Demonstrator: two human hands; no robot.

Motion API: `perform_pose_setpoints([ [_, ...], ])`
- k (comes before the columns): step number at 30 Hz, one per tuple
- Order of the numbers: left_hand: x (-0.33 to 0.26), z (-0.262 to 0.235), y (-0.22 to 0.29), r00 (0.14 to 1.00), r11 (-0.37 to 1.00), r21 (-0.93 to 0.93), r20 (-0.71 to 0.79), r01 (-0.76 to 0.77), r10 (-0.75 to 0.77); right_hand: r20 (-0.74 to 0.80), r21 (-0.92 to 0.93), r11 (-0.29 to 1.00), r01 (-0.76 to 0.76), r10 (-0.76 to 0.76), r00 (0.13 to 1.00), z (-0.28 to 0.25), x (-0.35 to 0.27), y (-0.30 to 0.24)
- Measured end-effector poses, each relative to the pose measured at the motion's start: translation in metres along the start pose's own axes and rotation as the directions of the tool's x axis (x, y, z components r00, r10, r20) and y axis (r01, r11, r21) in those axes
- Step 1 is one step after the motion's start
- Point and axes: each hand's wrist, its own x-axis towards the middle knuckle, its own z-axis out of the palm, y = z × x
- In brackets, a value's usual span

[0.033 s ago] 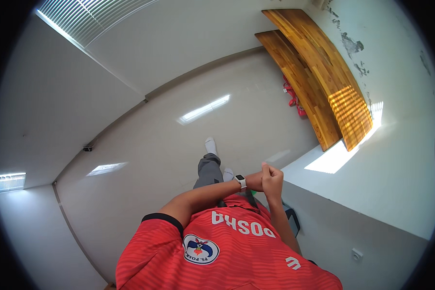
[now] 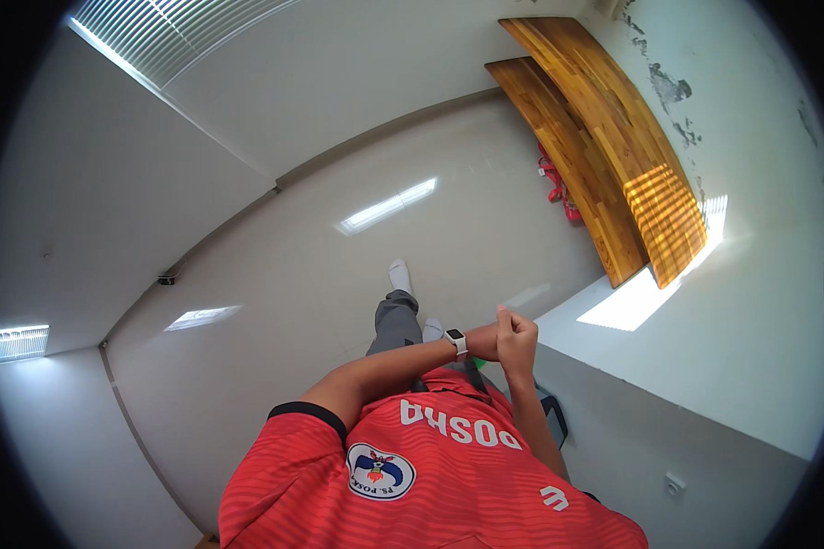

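Observation:
My left hand (image 2: 485, 342) and my right hand (image 2: 519, 340) meet in front of my waist. A smartwatch (image 2: 456, 343) with a pale strap and dark screen is on my left wrist. The fingers of my right hand are curled closed against the end of my left hand and seem to grip it. Behind the right hand, my left fingers are hidden. A thumb points up where the two hands meet. Just below them shows a small bit of something green (image 2: 482, 364). I wear a red jersey (image 2: 430, 476) and grey trousers (image 2: 392, 320).
Two long wooden boards (image 2: 604, 110), one above the other, stand by the right wall, with red items (image 2: 557, 188) beneath. A white ledge (image 2: 668, 366) runs along my right, above a wall socket (image 2: 675, 484). My white-socked foot (image 2: 399, 274) is on the glossy tile floor (image 2: 293, 256).

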Motion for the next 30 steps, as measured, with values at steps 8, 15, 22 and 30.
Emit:
perform_pose_setpoints([
  [8,0.008,-0.066,0.021,0.979,0.975,0.111,-0.048,-0.193,0.199,-0.001,0.085,0.989,0.119,-0.119,0.993,0.035,0.034,-0.038],
  [15,0.027,-0.118,0.049,0.982,0.921,0.352,0.144,-0.164,0.12,-0.064,0.338,0.918,0.205,-0.195,0.979,0.048,0.051,-0.043],
  [22,0.041,-0.142,-0.001,0.99,0.669,0.731,0.133,-0.136,0.057,-0.147,0.485,0.839,0.246,-0.199,0.969,0.069,0.068,0.012],
  [30,0.014,-0.088,0.086,0.916,0.661,0.715,-0.075,-0.227,0.395,-0.146,0.544,0.759,0.357,-0.334,0.931,0.019,0.012,-0.075],
])
